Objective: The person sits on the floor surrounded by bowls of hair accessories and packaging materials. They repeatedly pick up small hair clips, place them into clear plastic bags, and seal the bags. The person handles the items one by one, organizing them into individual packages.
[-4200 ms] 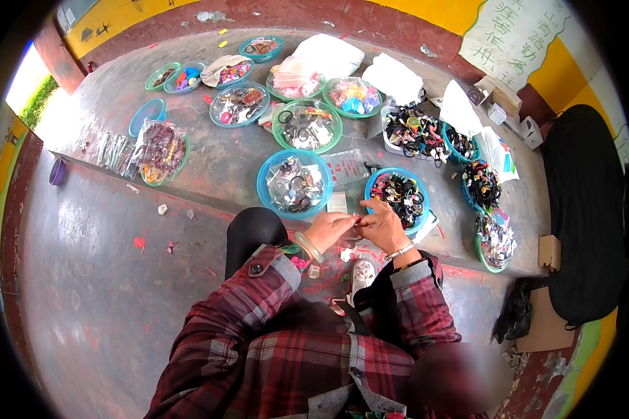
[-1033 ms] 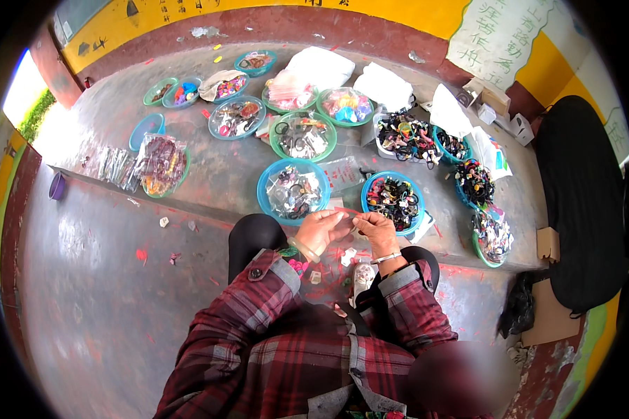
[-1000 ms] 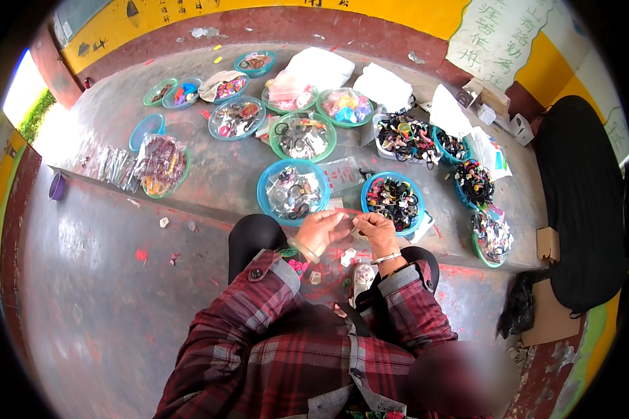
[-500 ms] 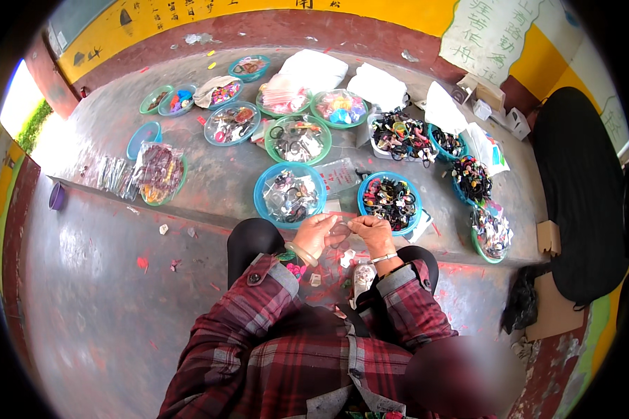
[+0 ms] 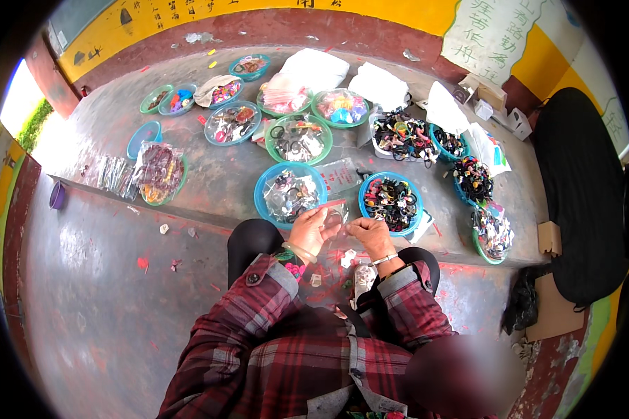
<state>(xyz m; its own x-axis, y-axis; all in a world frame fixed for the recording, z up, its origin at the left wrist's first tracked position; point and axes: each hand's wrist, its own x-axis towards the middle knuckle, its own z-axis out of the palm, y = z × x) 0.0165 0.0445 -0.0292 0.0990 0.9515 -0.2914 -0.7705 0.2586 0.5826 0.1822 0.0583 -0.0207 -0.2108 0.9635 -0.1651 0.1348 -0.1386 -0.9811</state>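
Observation:
Between my knees, my left hand is closed on a small clear plastic bag with a red strip along its top edge. The fingers of my right hand are pinched at the bag's right side; what lies under those fingertips is hard to see. Just beyond my left hand stands a blue basin of clear packets with dark hair ties. Past my right hand is another blue basin, heaped with black and coloured hair ties.
Farther back on the raised concrete ledge are green basins, a white tub of hair ties and white sacks. A flat clear packet lies between the nearer basins. At right are a long black padded object and cardboard.
The bag's red strip has risen and now shows above my left fingers. My left hand has turned slightly, and my right fingers have dropped a little lower along the bag.

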